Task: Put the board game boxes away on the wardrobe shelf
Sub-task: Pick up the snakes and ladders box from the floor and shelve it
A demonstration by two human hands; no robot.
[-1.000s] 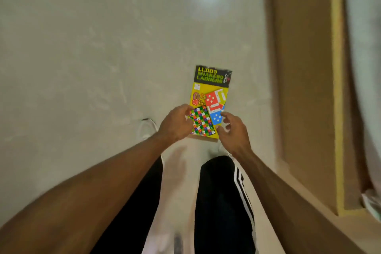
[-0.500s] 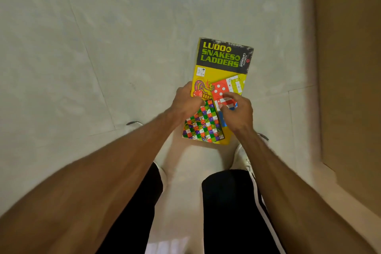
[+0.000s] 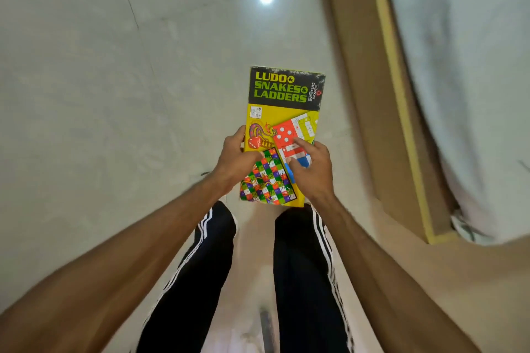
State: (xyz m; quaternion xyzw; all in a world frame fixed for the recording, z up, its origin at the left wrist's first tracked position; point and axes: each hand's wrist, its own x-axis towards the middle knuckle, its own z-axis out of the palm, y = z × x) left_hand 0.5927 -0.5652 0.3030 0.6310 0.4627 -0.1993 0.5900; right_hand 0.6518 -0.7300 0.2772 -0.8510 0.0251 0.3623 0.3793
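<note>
I hold a yellow and black Ludo and Snakes & Ladders box (image 3: 284, 106) flat in front of me, above the pale tiled floor. My left hand (image 3: 236, 159) grips its left edge, thumb on the printed top. My right hand (image 3: 314, 169) holds the lower right part, fingers spread over the red and blue board picture. The box's black title end points away from me. No wardrobe shelf is in view.
A brown wooden bed frame (image 3: 381, 100) with a yellow edge runs along the right, with a white sheet (image 3: 464, 66) over it. My legs in black striped trousers (image 3: 304, 275) stand below the box. Pale floor tiles (image 3: 114, 80) fill the left.
The box has come closer to the camera and looks larger. Both hands have slid further up it. The view has swung, bringing the bed frame back in at the right.
</note>
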